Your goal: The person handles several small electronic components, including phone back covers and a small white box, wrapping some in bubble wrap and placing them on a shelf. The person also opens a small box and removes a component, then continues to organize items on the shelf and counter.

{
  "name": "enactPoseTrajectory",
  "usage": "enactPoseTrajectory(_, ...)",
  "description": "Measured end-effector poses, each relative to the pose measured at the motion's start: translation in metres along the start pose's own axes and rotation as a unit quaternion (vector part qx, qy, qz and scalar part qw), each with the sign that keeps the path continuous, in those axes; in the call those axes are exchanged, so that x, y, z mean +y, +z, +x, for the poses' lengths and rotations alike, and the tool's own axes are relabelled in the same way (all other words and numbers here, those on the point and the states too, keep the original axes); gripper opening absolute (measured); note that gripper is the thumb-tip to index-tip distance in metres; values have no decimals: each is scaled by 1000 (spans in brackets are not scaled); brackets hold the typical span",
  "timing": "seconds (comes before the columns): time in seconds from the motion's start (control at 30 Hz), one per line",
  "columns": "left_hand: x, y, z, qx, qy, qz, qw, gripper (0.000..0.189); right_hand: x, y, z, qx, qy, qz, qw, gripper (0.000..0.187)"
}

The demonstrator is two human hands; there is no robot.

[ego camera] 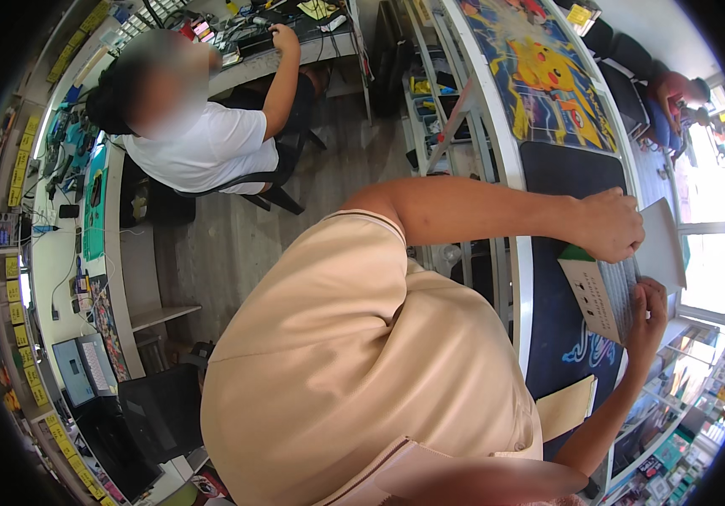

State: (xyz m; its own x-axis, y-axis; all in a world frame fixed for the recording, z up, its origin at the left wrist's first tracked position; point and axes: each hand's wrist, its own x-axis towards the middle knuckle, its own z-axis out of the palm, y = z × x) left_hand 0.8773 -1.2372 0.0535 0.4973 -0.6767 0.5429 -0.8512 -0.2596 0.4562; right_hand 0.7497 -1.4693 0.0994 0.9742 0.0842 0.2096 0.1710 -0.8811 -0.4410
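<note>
On the counter before me stands an open white cardboard box [590,297] with a green end, printed with writing and handling symbols. A pale flap [661,243] rises along its far side. Grey, bubble-wrap-like padding [618,288] shows inside. My left hand [609,224], fingers curled, is over the box's green end; its fingertips are hidden, so whether it grips anything is unclear. At the opposite end, my right hand [648,307] holds the box by its far edge, thumb near the padding. Under the box lies a dark mat [546,329] with a light blue design.
A tan flat package [568,408] rests nearer my right forearm. A Pikachu mat [546,82] covers the counter to my left. A person in a white shirt [210,148] sits at a cluttered workbench [251,50]. Another person [669,104] sits beyond the counter.
</note>
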Motion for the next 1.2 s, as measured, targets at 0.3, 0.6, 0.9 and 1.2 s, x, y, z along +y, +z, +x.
enactPoseTrajectory(0.3, -13, -2, -1, 54, 5, -86, 995, 28, 4, 4, 8, 87, -21, -11, 996, 27)
enactPoseTrajectory(0.6, -6, -30, 0, 49, -15, -151, 987, 27, 7, 5, 4, 134, 76, 34, 988, 29)
enactPoseTrajectory(0.9, 4, -45, -4, -29, 84, 38, 995, 19, 2, 5, 7, 140, 62, 34, 988, 31)
enactPoseTrajectory(1.2, 0, -36, 3, -42, 95, 92, 990, 18, 4, 7, 6, 135, 71, 33, 988, 31)
